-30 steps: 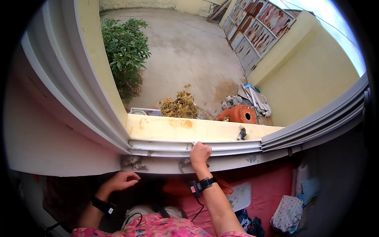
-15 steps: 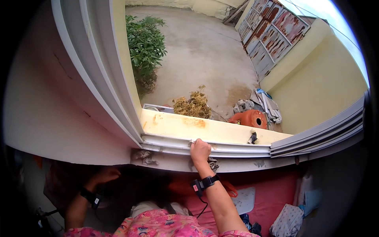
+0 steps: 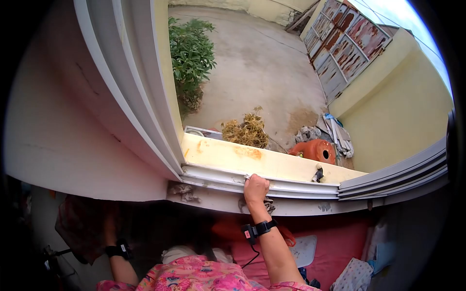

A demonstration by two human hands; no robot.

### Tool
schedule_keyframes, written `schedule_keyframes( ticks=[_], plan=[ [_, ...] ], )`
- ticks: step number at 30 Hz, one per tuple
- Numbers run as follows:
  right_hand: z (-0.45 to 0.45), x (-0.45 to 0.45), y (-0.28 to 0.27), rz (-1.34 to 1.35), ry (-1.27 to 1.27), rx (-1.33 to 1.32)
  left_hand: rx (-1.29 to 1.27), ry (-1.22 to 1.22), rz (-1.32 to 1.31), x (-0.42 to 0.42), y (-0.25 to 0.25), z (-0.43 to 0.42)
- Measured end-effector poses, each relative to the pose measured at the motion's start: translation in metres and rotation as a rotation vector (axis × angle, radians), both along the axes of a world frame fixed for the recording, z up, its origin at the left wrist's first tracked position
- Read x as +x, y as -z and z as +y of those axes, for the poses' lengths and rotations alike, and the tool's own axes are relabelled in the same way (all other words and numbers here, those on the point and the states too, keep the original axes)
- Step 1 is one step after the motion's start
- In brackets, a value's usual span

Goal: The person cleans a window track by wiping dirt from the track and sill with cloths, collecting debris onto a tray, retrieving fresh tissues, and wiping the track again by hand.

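Note:
My right hand (image 3: 256,189) is closed and pressed on the white window track (image 3: 301,188). A small white wad (image 3: 247,177), cloth or paper, pokes out past its fingers; most of it is hidden. Under the right wrist, a crumpled grey rag (image 3: 268,205) lies on the inner sill (image 3: 291,205). A second dirty grey rag (image 3: 185,192) lies near the left end of the sill. Low on the left, my left hand (image 3: 110,220) hangs in shadow below the sill, by a dark patterned cloth (image 3: 80,228). Its fingers are too dark to make out.
A small dark object with a pale end (image 3: 318,173) sits on the yellow outer ledge (image 3: 276,162). Sliding window frames (image 3: 393,177) stand at the right. Outside are a dried plant (image 3: 246,131) and an orange pot (image 3: 315,150). A pink-covered surface (image 3: 335,242) lies below.
The view has shifted, so the window scene sits further right and slightly lower. My left hand has turned from reaching sideways to pointing up into the shadow. My right hand stays closed on the track.

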State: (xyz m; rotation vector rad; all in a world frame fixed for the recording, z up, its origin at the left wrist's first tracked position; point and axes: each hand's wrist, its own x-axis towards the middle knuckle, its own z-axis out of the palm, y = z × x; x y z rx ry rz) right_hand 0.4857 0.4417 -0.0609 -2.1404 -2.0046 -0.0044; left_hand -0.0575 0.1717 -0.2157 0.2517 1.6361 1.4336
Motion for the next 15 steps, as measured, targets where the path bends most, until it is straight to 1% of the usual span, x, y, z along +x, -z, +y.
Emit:
schedule_keyframes(
  ticks=[1, 3, 4, 6, 7, 9, 10, 11, 13, 14, 15],
  plan=[
    [0.001, -0.01, 0.008, 0.075, -0.035, 0.027, 0.109, -0.039, 0.022, 0.006, 0.001, 0.003],
    [0.001, -0.026, 0.012, 0.097, -0.072, 0.067, 0.109, 0.138, 0.27, 0.062, -0.052, 0.035],
    [0.003, -0.026, 0.011, 0.099, -0.074, 0.067, 0.11, 0.136, 0.272, 0.071, -0.064, 0.044],
    [0.006, -0.023, 0.009, 0.349, -0.127, -0.031, -0.032, 0.315, 0.263, 0.08, -0.081, 0.059],
    [0.007, -0.02, 0.001, 0.353, -0.131, -0.032, -0.034, 0.311, 0.266, 0.087, -0.088, 0.069],
    [0.009, -0.007, -0.023, 0.394, -0.283, 0.124, -0.119, 0.402, 0.417, 0.1, -0.098, 0.085],
    [0.01, -0.004, -0.037, 0.389, -0.31, 0.076, -0.125, 0.398, 0.418, 0.102, -0.1, 0.085],
    [0.013, -0.006, -0.036, 0.393, -0.313, 0.072, -0.111, 0.396, 0.414, 0.103, -0.103, 0.084],
    [0.02, -0.009, -0.031, 0.558, -0.416, 0.035, -0.1, 0.391, 0.414, 0.103, -0.105, 0.081],
    [0.023, -0.017, -0.027, 0.583, -0.455, -0.065, -0.097, 0.4, 0.433, 0.102, -0.103, 0.081],
    [0.028, -0.03, -0.028, 0.587, -0.454, -0.066, -0.094, 0.409, 0.451, 0.102, -0.103, 0.081]
  ],
)
